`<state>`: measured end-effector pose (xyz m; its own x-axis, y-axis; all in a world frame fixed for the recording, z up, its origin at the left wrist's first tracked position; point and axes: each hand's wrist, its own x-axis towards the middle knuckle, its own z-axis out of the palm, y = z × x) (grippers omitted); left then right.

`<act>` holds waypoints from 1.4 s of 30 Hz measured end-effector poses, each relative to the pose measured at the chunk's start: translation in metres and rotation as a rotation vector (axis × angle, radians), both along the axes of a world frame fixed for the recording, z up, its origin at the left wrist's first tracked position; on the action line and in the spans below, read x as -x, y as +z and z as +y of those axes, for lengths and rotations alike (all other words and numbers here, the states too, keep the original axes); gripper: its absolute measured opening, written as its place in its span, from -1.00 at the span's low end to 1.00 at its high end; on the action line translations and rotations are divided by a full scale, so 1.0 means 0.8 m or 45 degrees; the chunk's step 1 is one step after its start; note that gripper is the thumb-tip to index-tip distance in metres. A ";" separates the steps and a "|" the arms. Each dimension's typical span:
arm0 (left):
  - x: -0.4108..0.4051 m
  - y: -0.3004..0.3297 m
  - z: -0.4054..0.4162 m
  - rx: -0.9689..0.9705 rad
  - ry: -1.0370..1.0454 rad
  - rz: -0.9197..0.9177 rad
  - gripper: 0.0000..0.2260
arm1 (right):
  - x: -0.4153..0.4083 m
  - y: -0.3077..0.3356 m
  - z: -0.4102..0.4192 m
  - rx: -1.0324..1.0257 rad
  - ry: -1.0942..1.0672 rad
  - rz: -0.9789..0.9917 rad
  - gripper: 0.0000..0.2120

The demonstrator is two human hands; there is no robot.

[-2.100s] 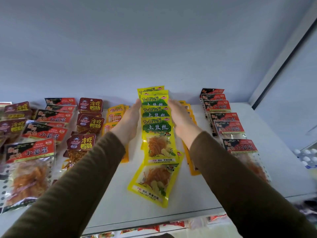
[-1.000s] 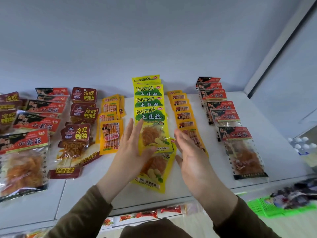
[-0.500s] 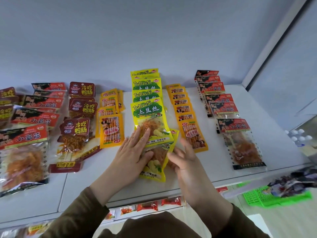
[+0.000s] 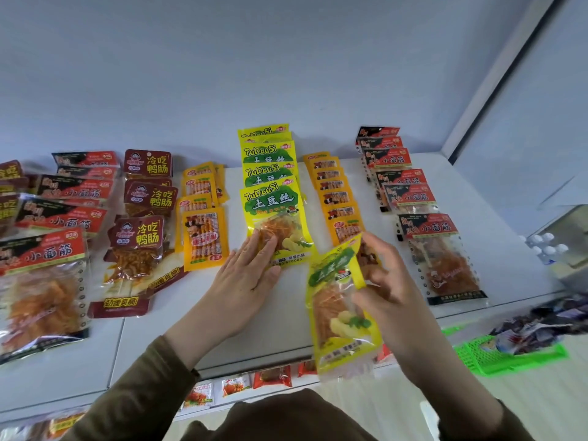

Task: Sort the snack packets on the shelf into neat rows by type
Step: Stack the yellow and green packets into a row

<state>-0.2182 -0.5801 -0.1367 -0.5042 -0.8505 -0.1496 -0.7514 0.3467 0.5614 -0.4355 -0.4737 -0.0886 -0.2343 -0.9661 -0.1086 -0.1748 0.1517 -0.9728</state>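
shelf sort looks mostly done, one yellow packet left in hand

rows already lined up by type either side of the yellow-green row (image 4: 270, 186). left hand (image 4: 245, 281) lies flat, fingers together, on that row's front packet; right hand (image 4: 386, 281) pinches a glossy, crinkly loose packet (image 4: 342, 300) just right of it, lifted over the shelf (image 4: 286, 319) edge.

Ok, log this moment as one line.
left hand: flat on front TuDouSi packet | right hand: holds lifted yellow packet | sorting: unfinished
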 end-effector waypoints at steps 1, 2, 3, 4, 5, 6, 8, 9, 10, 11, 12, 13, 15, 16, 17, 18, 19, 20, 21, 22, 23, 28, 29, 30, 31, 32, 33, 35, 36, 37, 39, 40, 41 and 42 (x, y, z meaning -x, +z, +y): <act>0.000 0.000 -0.001 0.006 -0.003 -0.002 -0.36 | 0.004 0.010 0.002 0.047 -0.004 -0.060 -0.31; 0.000 0.001 -0.001 0.009 0.000 0.011 -0.37 | 0.006 0.017 0.002 0.094 -0.002 -0.097 -0.31; 0.000 0.000 -0.002 0.010 0.008 0.035 -0.39 | 0.007 0.023 0.000 0.137 0.005 -0.115 -0.31; -0.001 0.000 -0.003 0.016 0.017 0.074 -0.43 | 0.007 0.026 -0.004 0.173 0.014 -0.125 -0.31; -0.002 0.000 -0.005 0.027 0.034 0.133 -0.48 | 0.005 0.026 -0.012 0.204 0.026 -0.151 -0.30; -0.003 0.000 -0.007 0.054 0.061 0.215 -0.53 | 0.003 0.024 -0.022 0.221 0.036 -0.187 -0.30; -0.005 0.000 -0.010 0.133 0.173 0.401 -0.60 | -0.003 0.010 -0.046 0.227 0.063 -0.246 -0.30; -0.006 0.002 -0.011 0.157 0.255 0.481 -0.60 | -0.007 0.001 -0.060 0.223 0.076 -0.262 -0.29; -0.005 0.006 -0.012 0.145 0.342 0.576 -0.60 | -0.010 -0.007 -0.075 0.205 0.091 -0.265 -0.29; -0.005 0.010 -0.013 0.087 0.432 0.689 -0.61 | -0.014 -0.014 -0.088 0.170 0.103 -0.270 -0.29; -0.004 0.014 -0.014 0.002 0.502 0.799 -0.62 | -0.018 -0.020 -0.100 0.129 0.116 -0.258 -0.29; -0.004 0.017 -0.014 -0.087 0.544 0.867 -0.62 | -0.021 -0.026 -0.110 0.098 0.135 -0.193 -0.29; -0.004 0.018 -0.015 -0.172 0.499 0.821 -0.60 | -0.027 -0.031 -0.123 0.066 0.164 0.180 -0.27; -0.004 0.015 -0.015 -0.171 0.443 0.717 -0.58 | -0.029 -0.031 -0.125 0.062 0.165 0.426 -0.24; -0.004 0.012 -0.013 -0.159 0.388 0.609 -0.55 | -0.031 -0.032 -0.124 0.069 0.166 0.640 -0.21; -0.003 0.011 -0.011 -0.140 0.350 0.528 -0.53 | -0.032 -0.035 -0.122 0.101 0.166 0.811 -0.20; -0.002 0.009 -0.010 -0.124 0.333 0.489 -0.51 | -0.033 -0.039 -0.120 0.153 0.162 0.955 -0.20; -0.001 0.008 -0.009 -0.117 0.324 0.475 -0.51 | -0.034 -0.044 -0.117 0.193 0.157 1.060 -0.23; -0.001 0.006 -0.008 -0.117 0.320 0.475 -0.51 | -0.034 -0.047 -0.116 0.208 0.154 1.106 -0.28; 0.000 0.007 -0.006 -0.107 0.317 0.474 -0.51 | -0.035 -0.050 -0.116 0.203 0.158 1.089 -0.34; 0.000 0.008 -0.005 -0.089 0.314 0.463 -0.51 | -0.037 -0.054 -0.116 0.176 0.179 1.048 -0.41; 0.002 0.008 -0.009 -0.060 0.336 0.441 -0.49 | -0.043 -0.064 -0.115 0.099 0.255 0.995 -0.43; 0.003 0.007 -0.013 -0.067 0.347 0.489 -0.49 | -0.042 -0.063 -0.116 0.113 0.234 0.964 -0.42; 0.005 0.008 -0.017 -0.092 0.374 0.568 -0.48 | -0.042 -0.061 -0.119 0.124 0.211 0.921 -0.40; 0.009 0.012 -0.023 -0.140 0.419 0.684 -0.47 | -0.042 -0.058 -0.123 0.127 0.191 0.872 -0.39; 0.015 0.017 -0.029 -0.199 0.465 0.795 -0.46 | -0.043 -0.055 -0.128 0.120 0.181 0.817 -0.38; 0.021 0.022 -0.036 -0.260 0.507 0.875 -0.45 | -0.044 -0.053 -0.135 0.107 0.182 0.744 -0.37; 0.032 0.028 -0.053 -0.355 0.560 0.977 -0.42 | -0.047 -0.053 -0.149 0.076 0.206 0.599 -0.36; 0.038 0.030 -0.061 -0.374 0.562 1.009 -0.40 | -0.049 -0.055 -0.154 0.072 0.222 0.601 -0.36; 0.042 0.030 -0.067 -0.387 0.569 1.014 -0.38 | -0.051 -0.058 -0.157 0.078 0.238 0.663 -0.38; 0.046 0.013 -0.082 -0.389 0.583 0.969 -0.31 | -0.052 -0.065 -0.161 0.079 0.274 0.794 -0.42; 0.046 0.001 -0.090 -0.397 0.579 0.954 -0.28 | -0.051 -0.067 -0.162 0.064 0.282 0.817 -0.43; 0.045 -0.008 -0.095 -0.412 0.566 0.961 -0.29 | -0.049 -0.069 -0.164 0.048 0.280 0.813 -0.43; 0.046 -0.010 -0.096 -0.421 0.553 0.975 -0.33 | -0.048 -0.069 -0.165 0.037 0.275 0.801 -0.43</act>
<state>-0.2551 -0.6569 -0.1447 -0.2139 -0.9609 -0.1760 -0.1630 -0.1426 0.9763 -0.3972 -0.6060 -0.1438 -0.0458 -0.9989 0.0123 -0.7340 0.0253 -0.6787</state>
